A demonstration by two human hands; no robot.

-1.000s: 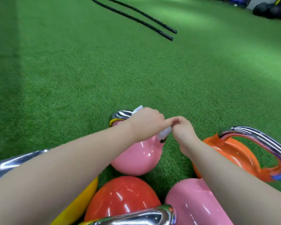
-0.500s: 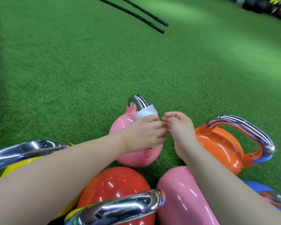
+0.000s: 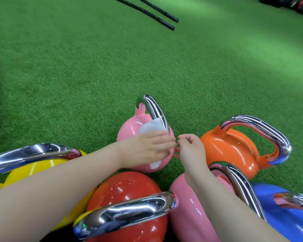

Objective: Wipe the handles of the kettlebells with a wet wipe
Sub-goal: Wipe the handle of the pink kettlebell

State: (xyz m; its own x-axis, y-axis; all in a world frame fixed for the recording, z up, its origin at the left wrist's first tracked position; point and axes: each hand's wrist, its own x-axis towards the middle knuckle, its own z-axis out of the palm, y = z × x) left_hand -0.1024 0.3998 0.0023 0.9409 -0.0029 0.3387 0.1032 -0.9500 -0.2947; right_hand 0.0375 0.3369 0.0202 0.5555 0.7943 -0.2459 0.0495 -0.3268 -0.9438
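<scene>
A small pink kettlebell (image 3: 129, 127) stands on the green turf with its chrome handle (image 3: 153, 109) arching up. My left hand (image 3: 147, 148) holds a white wet wipe (image 3: 151, 127) against the near end of that handle; part of the wipe shows below my palm. My right hand (image 3: 191, 151) is beside it, fingers curled, fingertips nearly touching my left fingers. Whether it pinches the wipe I cannot tell.
Around me stand an orange kettlebell (image 3: 234, 151), a red one (image 3: 126, 191), a yellow one (image 3: 33, 169), a second pink one (image 3: 191, 212) and a blue one (image 3: 287, 217), all with chrome handles. Two black ropes (image 3: 157, 16) lie far ahead on the turf.
The pink kettlebell's handle has turned from lying across to pointing away from me. My left hand with the wipe has slid down to the handle's near end. My right hand stays close.
</scene>
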